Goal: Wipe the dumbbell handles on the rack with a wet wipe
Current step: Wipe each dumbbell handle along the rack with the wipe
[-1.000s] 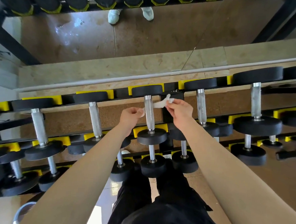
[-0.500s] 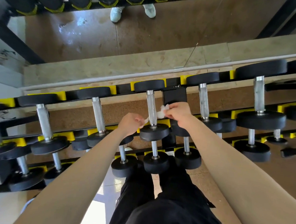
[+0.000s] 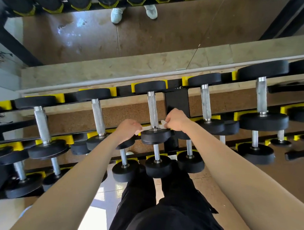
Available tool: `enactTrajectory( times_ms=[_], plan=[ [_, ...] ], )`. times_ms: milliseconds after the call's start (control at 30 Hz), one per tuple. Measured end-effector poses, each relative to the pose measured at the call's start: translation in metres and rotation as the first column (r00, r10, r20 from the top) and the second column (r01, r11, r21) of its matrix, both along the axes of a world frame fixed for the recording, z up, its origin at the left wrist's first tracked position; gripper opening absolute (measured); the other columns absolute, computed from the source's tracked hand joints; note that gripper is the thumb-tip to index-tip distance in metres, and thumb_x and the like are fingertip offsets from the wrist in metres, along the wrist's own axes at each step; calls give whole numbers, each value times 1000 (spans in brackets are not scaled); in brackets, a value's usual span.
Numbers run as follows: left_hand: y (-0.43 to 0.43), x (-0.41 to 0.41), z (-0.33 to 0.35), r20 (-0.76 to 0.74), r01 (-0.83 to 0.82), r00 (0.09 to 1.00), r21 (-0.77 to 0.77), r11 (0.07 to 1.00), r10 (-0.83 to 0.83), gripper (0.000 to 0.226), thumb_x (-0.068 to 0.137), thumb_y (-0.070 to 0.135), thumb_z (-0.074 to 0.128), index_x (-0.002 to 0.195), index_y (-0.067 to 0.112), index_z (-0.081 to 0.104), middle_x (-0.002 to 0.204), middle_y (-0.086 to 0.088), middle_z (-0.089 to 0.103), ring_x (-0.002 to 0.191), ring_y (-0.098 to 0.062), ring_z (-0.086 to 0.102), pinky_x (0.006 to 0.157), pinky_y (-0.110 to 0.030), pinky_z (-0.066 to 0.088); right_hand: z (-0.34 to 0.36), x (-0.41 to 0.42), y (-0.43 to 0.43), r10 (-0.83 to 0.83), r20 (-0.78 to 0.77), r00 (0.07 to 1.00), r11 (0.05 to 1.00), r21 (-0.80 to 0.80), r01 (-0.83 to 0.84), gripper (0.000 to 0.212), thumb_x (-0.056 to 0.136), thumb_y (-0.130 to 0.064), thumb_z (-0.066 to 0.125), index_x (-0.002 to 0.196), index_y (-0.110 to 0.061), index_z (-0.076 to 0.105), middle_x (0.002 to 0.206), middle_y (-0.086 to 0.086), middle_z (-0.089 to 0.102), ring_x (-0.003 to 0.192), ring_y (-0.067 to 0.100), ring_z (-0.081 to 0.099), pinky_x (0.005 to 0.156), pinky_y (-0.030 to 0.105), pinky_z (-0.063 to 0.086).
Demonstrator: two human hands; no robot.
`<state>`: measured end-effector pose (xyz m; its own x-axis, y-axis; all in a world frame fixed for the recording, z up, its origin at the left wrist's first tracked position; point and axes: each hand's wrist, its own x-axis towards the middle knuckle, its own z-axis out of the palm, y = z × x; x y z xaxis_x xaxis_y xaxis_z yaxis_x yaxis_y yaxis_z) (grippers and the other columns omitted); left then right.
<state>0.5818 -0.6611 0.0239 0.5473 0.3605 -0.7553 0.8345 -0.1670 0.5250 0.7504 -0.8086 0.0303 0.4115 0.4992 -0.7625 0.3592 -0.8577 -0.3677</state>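
- Wipe (image 3: 145, 128): white, pulled into taut strip across near end of handle (image 3: 152, 107), just above near disc (image 3: 155, 136), top tier of rack (image 3: 177, 100). Whether it passes in front of bar or behind: cannot tell.
- Left hand (image 3: 129, 128): fingers curled, pinching wipe's left end.
- Right hand (image 3: 176, 120): fingers curled, pinching right end, set slightly farther up bar.
- Purpose, judged: two-ended hold keeps wipe tight round knurled metal, so rubbing reaches more than one side.
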Motion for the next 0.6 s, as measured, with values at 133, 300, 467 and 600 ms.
enactTrajectory(
  times_ms=[133, 300, 467, 600],
  plan=[
    [5, 0, -4, 5, -23, 1000, 41, 999, 23, 32, 100, 23, 60, 126, 6, 66, 128, -6, 65, 117, -24, 58, 97, -34, 41, 5, 8, -3, 21, -42, 999, 1000, -20, -22, 20, 87, -17, 72, 70, -11, 66, 73, 3, 62, 65, 14, 58, 58, 24, 43],
    [-17, 24, -2, 6, 81, 997, 82, 993, -81, 30, 100, 25, 57, 117, 2, 67, 113, -8, 67, 100, -26, 61, 84, -37, 46, 13, 34, -25, -297, -141, 945, 949, 70, 309, 11, 89, -13, 72, 79, -9, 71, 65, 2, 61, 59, 11, 55, 55, 21, 41],
    [5, 12, 2, 84, -239, 968, 15, 971, 237, 30, 106, 26, 49, 125, 9, 64, 117, -4, 64, 109, -22, 56, 91, -32, 37, 0, -1, 3, -318, -162, 934, 933, 120, 339, 13, 89, -15, 72, 92, -3, 73, 92, 10, 71, 86, 19, 68, 79, 31, 57],
    [-1, 29, 2, 129, -325, 938, 14, 945, 321, 28, 106, 27, 48, 119, 9, 66, 110, -4, 66, 105, -24, 59, 87, -32, 40, 4, 4, 3, -354, -108, 929, 922, 126, 366, 21, 90, -17, 69, 72, -7, 65, 73, 13, 61, 70, 18, 58, 68, 32, 51]
  ],
)
